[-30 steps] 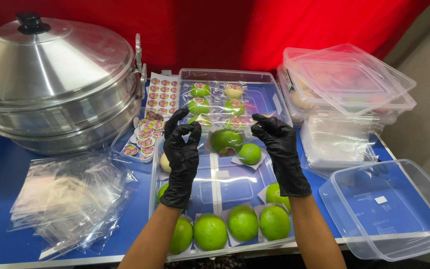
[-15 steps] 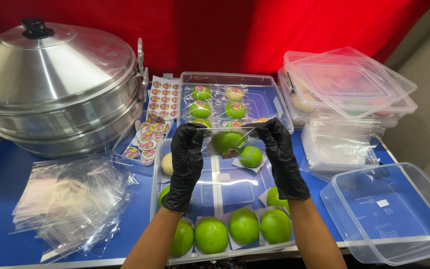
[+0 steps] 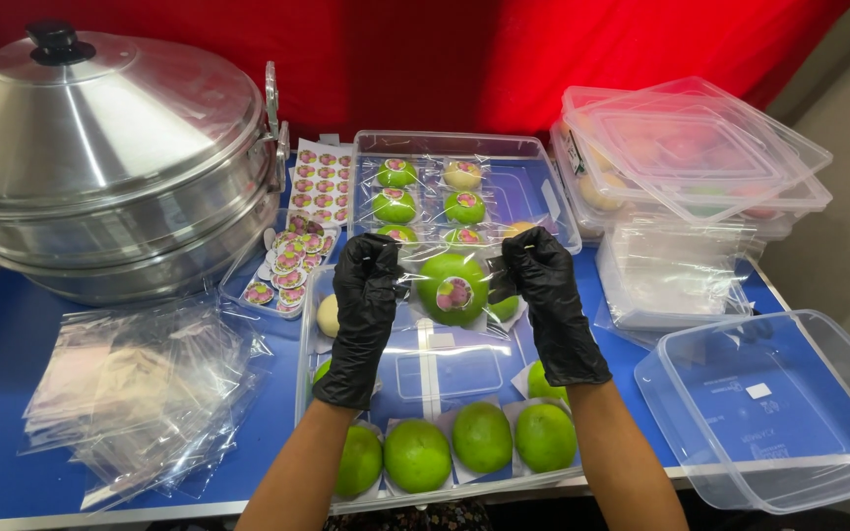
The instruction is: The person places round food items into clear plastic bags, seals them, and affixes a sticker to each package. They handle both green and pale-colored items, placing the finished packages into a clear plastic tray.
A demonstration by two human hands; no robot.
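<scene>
Blue table (image 3: pixel 12 393) before red curtain (image 3: pixel 543 59), steamer (image 3: pixel 100 147) at left.

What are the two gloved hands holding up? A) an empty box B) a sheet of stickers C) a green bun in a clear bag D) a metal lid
C: the left hand and right hand pinch a clear bag with a green bun inside.
</scene>
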